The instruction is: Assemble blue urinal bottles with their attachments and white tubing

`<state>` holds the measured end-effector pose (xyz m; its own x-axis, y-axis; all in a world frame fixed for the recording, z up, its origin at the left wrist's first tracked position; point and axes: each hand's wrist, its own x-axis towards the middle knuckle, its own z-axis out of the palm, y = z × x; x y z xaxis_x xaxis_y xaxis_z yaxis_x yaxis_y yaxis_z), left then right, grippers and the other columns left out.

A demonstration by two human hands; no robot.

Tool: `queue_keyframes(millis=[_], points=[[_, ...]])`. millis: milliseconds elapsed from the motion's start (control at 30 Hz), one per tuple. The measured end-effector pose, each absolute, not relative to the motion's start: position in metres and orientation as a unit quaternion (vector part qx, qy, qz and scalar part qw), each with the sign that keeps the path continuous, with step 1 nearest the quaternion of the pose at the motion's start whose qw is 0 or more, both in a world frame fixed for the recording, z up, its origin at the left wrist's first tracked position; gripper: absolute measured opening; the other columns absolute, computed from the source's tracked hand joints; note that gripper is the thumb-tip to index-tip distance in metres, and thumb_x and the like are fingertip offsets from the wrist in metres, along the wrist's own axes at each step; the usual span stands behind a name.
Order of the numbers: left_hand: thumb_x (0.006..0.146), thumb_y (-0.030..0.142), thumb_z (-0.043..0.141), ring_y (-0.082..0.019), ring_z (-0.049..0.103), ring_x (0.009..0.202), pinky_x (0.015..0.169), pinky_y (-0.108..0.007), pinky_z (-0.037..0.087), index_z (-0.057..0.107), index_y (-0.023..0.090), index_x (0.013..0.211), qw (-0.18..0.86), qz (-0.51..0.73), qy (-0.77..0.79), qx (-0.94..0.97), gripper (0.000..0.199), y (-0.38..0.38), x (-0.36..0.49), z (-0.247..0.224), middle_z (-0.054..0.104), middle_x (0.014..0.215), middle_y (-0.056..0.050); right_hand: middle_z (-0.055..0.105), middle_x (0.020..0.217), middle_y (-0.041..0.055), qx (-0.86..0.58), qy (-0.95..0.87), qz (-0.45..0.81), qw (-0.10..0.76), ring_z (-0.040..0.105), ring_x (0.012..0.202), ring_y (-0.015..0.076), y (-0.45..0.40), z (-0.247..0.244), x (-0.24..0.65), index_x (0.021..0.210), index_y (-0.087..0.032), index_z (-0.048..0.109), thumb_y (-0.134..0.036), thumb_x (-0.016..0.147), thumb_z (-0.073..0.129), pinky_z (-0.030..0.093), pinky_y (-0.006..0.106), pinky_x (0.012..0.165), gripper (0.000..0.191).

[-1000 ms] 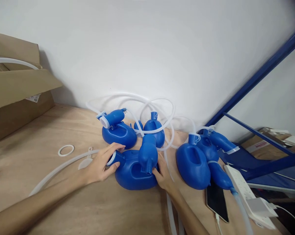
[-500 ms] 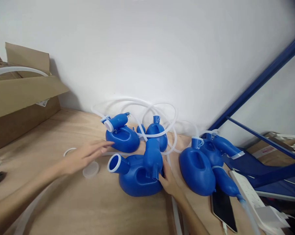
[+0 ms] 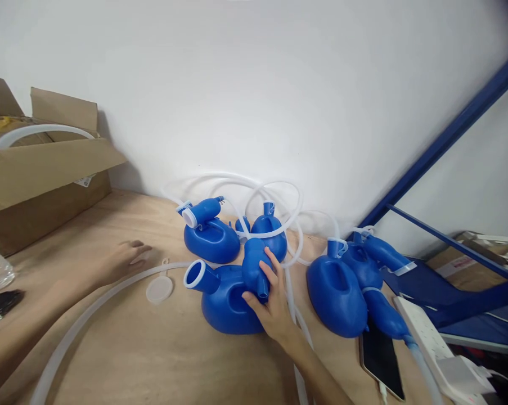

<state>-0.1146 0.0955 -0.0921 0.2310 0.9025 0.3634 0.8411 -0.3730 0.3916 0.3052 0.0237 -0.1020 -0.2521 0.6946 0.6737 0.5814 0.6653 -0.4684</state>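
Two hands, well apart: the right hand (image 3: 277, 315) clasps the blue spouted funnel (image 3: 252, 260) over a blue handled jug (image 3: 224, 315); the left hand (image 3: 121, 263), blurred, curls loosely, its hold unclear.

Box (image 3: 51, 202): set at the table's (image 3: 186, 365) back left corner.
Back bottles (image 3: 214, 244): put side by side toward the back edge.
Near bottle (image 3: 226, 318): placed before them, with a bulb (image 3: 254, 259) set on top.
Cap (image 3: 159, 289): laid left of the near bottle.
Phone (image 3: 382, 360): put near the right edge, left of the power strip (image 3: 420, 323).
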Motion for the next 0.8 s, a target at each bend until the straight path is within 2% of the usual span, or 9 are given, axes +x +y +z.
queue_keyframes(millis=[67, 100, 167, 200, 267, 467, 633, 733, 800], points=[[0.094, 0.070, 0.049, -0.030, 0.074, 0.098, 0.085, -0.038, 0.060, 0.074, 0.022, 0.124, 0.062, 0.253, 0.542, 0.799, 0.062, 0.088, -0.088, -0.070, 0.074, 0.127, -0.012, 0.035, 0.166, 0.0124, -0.420, -0.773, 0.056, 0.473, 0.045, 0.150, 0.0347, 0.029, -0.101, 0.304, 0.156, -0.039, 0.034, -0.037, 0.101, 0.063, 0.048, 0.061, 0.115, 0.062], [0.099, 0.065, 0.047, -0.028, 0.074, 0.103, 0.085, -0.037, 0.060, 0.067, 0.024, 0.137, 0.073, 0.263, 0.532, 0.802, 0.059, 0.083, -0.072, -0.060, 0.068, 0.139, -0.012, 0.038, 0.164, 0.0124, -0.421, -0.772, 0.054, 0.473, 0.048, 0.149, 0.0338, 0.031, -0.100, 0.304, 0.155, -0.038, 0.036, -0.037, 0.101, 0.063, 0.050, 0.058, 0.114, 0.061], [0.104, 0.056, 0.048, -0.028, 0.068, 0.122, 0.094, -0.035, 0.060, 0.060, 0.028, 0.144, 0.079, 0.314, 0.474, 0.819, 0.051, 0.070, -0.037, -0.046, 0.061, 0.149, -0.009, 0.042, 0.164, 0.0119, -0.412, -0.783, 0.051, 0.463, 0.050, 0.147, 0.0331, 0.035, -0.098, 0.304, 0.154, -0.038, 0.039, -0.038, 0.099, 0.067, 0.054, 0.054, 0.111, 0.061], [0.104, 0.053, 0.049, -0.028, 0.065, 0.128, 0.104, -0.037, 0.057, 0.061, 0.028, 0.143, 0.076, 0.332, 0.431, 0.836, 0.048, 0.064, -0.020, -0.043, 0.062, 0.149, -0.008, 0.042, 0.164, 0.0114, -0.402, -0.791, 0.047, 0.458, 0.051, 0.147, 0.0328, 0.037, -0.097, 0.303, 0.153, -0.038, 0.040, -0.037, 0.098, 0.069, 0.055, 0.053, 0.110, 0.062], [0.107, 0.047, 0.047, -0.026, 0.063, 0.131, 0.109, -0.039, 0.054, 0.061, 0.026, 0.143, 0.074, 0.337, 0.376, 0.860, 0.044, 0.056, 0.010, -0.044, 0.062, 0.148, -0.009, 0.041, 0.166, 0.0100, -0.386, -0.805, 0.038, 0.449, 0.051, 0.147, 0.0323, 0.038, -0.096, 0.300, 0.153, -0.041, 0.041, -0.035, 0.097, 0.071, 0.057, 0.051, 0.108, 0.064], [0.107, 0.047, 0.046, -0.027, 0.067, 0.123, 0.106, -0.042, 0.057, 0.061, 0.022, 0.142, 0.122, 0.385, 0.365, 0.839, 0.046, 0.068, 0.047, -0.046, 0.065, 0.142, -0.013, 0.032, 0.172, 0.0067, -0.358, -0.809, 0.087, 0.459, 0.044, 0.152, 0.0304, 0.041, -0.097, 0.297, 0.153, -0.042, 0.041, -0.028, 0.097, 0.070, 0.054, 0.048, 0.112, 0.064], [0.105, 0.056, 0.048, -0.027, 0.069, 0.117, 0.103, -0.042, 0.057, 0.062, 0.021, 0.140, 0.220, 0.415, 0.399, 0.788, 0.051, 0.091, 0.053, -0.023, 0.068, 0.136, -0.011, 0.039, 0.169, 0.0017, -0.333, -0.802, 0.222, 0.444, 0.043, 0.153, 0.0283, 0.052, -0.090, 0.319, 0.143, -0.042, 0.055, -0.035, 0.094, 0.075, 0.044, 0.049, 0.121, 0.053], [0.103, 0.060, 0.049, -0.029, 0.067, 0.121, 0.099, -0.040, 0.058, 0.063, 0.023, 0.140, 0.263, 0.388, 0.386, 0.795, 0.054, 0.107, 0.057, -0.015, 0.067, 0.141, -0.010, 0.036, 0.171, 0.0043, -0.350, -0.768, 0.306, 0.441, 0.037, 0.156, 0.0283, 0.058, -0.082, 0.328, 0.147, -0.039, 0.053, -0.039, 0.093, 0.075, 0.042, 0.049, 0.123, 0.058], [0.101, 0.061, 0.051, -0.030, 0.065, 0.125, 0.101, -0.041, 0.057, 0.065, 0.023, 0.138, 0.275, 0.373, 0.381, 0.800, 0.055, 0.118, 0.059, -0.011, 0.066, 0.143, -0.010, 0.034, 0.172, 0.0066, -0.347, -0.742, 0.332, 0.468, 0.032, 0.159, 0.0288, 0.060, -0.075, 0.332, 0.149, -0.035, 0.050, -0.040, 0.093, 0.075, 0.038, 0.051, 0.125, 0.062]])
